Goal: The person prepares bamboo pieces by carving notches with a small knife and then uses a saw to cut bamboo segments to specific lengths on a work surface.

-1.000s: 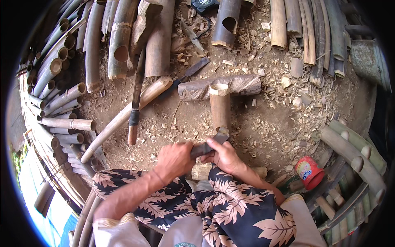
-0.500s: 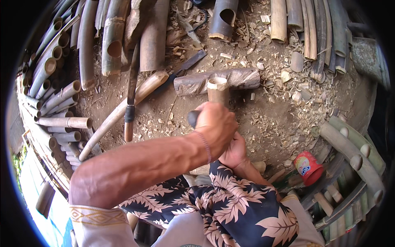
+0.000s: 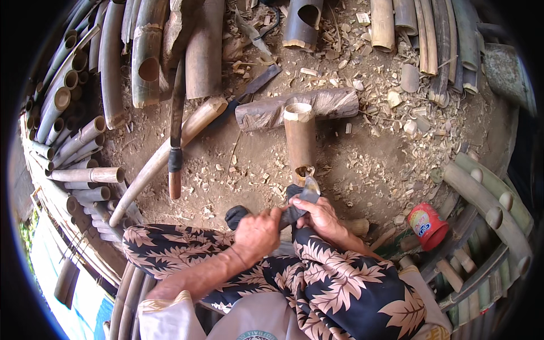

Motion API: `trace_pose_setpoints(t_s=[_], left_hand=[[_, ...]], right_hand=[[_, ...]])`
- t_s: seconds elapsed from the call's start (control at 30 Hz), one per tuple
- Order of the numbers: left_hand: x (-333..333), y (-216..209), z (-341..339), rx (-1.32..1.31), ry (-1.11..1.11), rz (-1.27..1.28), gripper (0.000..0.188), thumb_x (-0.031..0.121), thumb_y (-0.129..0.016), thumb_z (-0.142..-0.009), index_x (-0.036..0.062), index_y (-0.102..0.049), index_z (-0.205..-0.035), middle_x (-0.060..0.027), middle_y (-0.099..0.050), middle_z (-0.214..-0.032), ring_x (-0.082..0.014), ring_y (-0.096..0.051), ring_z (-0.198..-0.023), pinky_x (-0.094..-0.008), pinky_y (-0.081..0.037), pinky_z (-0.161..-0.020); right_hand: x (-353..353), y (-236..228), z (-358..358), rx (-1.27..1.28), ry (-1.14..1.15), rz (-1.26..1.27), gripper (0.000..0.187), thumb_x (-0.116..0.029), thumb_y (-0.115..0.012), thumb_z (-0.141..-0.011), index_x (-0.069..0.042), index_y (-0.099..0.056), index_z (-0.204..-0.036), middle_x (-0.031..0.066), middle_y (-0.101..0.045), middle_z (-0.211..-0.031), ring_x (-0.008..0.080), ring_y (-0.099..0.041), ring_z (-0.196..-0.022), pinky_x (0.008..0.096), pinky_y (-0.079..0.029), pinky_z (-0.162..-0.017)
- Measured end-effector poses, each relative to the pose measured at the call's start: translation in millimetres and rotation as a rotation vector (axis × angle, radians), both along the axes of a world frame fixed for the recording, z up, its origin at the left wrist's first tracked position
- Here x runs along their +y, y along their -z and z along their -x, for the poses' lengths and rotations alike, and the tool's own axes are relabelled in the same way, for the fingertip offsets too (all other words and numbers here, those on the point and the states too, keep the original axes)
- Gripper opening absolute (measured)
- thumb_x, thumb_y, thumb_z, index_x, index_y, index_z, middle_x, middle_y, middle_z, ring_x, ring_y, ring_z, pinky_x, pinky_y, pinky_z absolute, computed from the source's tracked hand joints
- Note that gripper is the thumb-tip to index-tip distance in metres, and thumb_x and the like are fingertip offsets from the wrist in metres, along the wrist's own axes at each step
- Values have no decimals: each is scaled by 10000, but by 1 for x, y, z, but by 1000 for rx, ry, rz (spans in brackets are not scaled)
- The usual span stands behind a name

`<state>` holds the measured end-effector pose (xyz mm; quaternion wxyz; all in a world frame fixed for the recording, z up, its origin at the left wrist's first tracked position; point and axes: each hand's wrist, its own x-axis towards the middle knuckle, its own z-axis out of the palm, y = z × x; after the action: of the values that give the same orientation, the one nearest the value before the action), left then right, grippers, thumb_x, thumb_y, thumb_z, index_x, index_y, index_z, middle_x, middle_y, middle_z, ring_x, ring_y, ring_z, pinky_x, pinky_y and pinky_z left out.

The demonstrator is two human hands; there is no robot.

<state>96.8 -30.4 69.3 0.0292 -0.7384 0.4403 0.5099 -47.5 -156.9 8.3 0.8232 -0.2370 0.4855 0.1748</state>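
Observation:
My left hand [image 3: 258, 233] is closed round the dark grip of a short knife [image 3: 309, 191]. Its pale blade points away from me, with the tip at the near end of a bamboo tube [image 3: 299, 139]. My right hand [image 3: 324, 220] is closed on the knife where the dark grip meets the blade. The tube's far end rests on a dark split log [image 3: 334, 103]; a small opening shows at its near end. A dark rounded thing beside my left hand [image 3: 236, 216] cannot be made out.
A long machete [image 3: 176, 130] lies by a pale pole [image 3: 164, 161] on the left. Bamboo tubes [image 3: 65, 99] are stacked along the left. Wood chips [image 3: 374, 158] litter the dirt. A red container [image 3: 428, 226] sits at right beside a bamboo frame [image 3: 476, 192].
My left hand has drawn back toward my lap, leaving the bamboo tube on the log. My right hand has moved slightly back. The knife and the tube's near end now show.

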Motion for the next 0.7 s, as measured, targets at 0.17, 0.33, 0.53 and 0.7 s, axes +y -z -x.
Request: trace_pose_setpoints(t_s=[0.17, 0.33, 0.53, 0.7], left_hand=[[-14, 28, 96, 13, -446, 125, 354, 154, -619, -805, -33, -503, -1082, -219, -647, -797, -353, -675, -631, -461, -549, -576], [5, 16, -18, -307, 306, 233, 192, 80, -585, -819, 48, -533, -1001, -104, -628, -841, -231, -662, -719, -404, -507, -696], [-41, -11, -81, 16, 481, 9, 183, 111, -599, -820, 49, -547, -984, -114, -674, -832, -271, -695, -731, -402, -531, -661], [-5, 14, -2, 58, 60, -38, 188, 84, -579, -807, 19, -515, -971, -180, -682, -838, -309, -711, -703, -406, -571, -610]], right_hand=[[6, 12, 9, 185, -161, 605, 296, -281, -592, -961, -11, -710, -926, 38, -683, -674, 111, -608, -621, 252, -471, -591], [22, 19, -2, -161, 274, -161, 306, -306, -534, -1015, -82, -604, -1212, 26, -686, -901, 96, -536, -547, 266, -504, -581], [17, 20, -12, -251, 195, -342, 316, -256, -500, -1030, -72, -546, -1283, 24, -534, -649, 133, -528, -560, 304, -484, -624], [12, 12, 3, 70, -4, 160, 237, -255, -614, -947, -42, -706, -999, 59, -692, -747, 63, -571, -573, 219, -445, -493]])
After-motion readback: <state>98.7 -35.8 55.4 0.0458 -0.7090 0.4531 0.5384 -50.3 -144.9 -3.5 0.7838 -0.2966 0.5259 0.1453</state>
